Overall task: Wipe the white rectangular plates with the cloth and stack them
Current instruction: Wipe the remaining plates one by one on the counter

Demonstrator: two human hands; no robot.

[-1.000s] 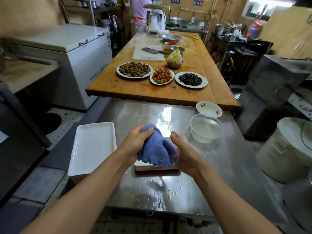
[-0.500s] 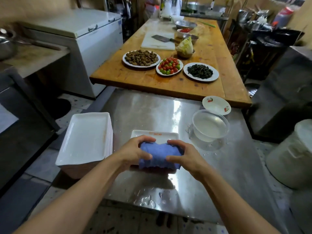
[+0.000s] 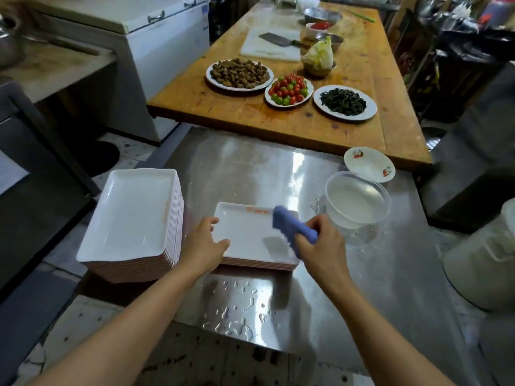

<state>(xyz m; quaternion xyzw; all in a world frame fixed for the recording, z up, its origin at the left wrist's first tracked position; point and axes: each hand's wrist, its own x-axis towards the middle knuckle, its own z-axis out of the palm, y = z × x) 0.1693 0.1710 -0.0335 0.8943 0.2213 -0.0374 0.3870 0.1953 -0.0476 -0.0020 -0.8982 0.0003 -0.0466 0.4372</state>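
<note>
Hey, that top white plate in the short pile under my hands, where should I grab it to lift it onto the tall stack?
Probably by its left short rim, coming from the left. The top plate lies flat with a raised rim, the left hand already rests there, the tall stack stands on that side, and the right hand holds the blue cloth.

The near counter (image 3: 237, 168) is bare polished metal, glossy enough to mirror the light and beaded with water drops, while the far counter (image 3: 362, 79) is warm, matt-looking wood. The white rectangular plates (image 3: 245, 238) look smooth and glazed, perhaps ceramic or melamine; the blue cloth (image 3: 292, 229) is soft, nubbly fabric, and the tub (image 3: 356, 204) on the right is clear plastic.
</note>
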